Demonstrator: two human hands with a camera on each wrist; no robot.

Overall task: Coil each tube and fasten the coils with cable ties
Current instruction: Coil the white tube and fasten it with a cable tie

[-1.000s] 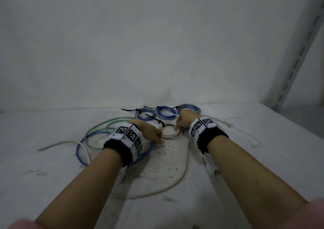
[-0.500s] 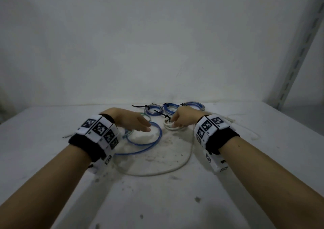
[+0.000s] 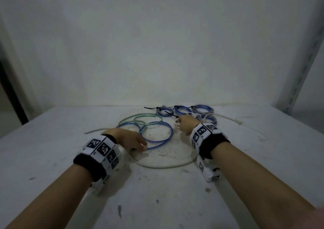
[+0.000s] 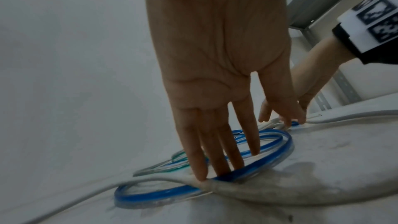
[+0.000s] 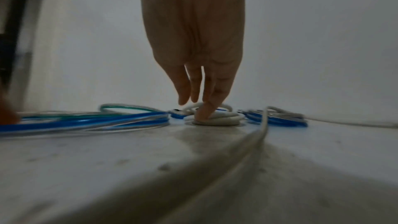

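Note:
My right hand is over a small white coil. In the right wrist view a straight finger presses down on that coil while the other fingers hang loose. The white tube's loose length curves along the front to my left hand. In the left wrist view the straight fingertips press on the white tube where it crosses a loose blue tube. The blue loop and a green tube lie between my hands.
Several tied blue coils with black cable ties lie at the back by the wall. Another white tube end trails to the right. A metal shelf post stands at the right. The stained white tabletop extends towards me.
My left hand left the white coil, swung out left and came down on the near rim of the blue loop. My right hand stayed on the white coil.

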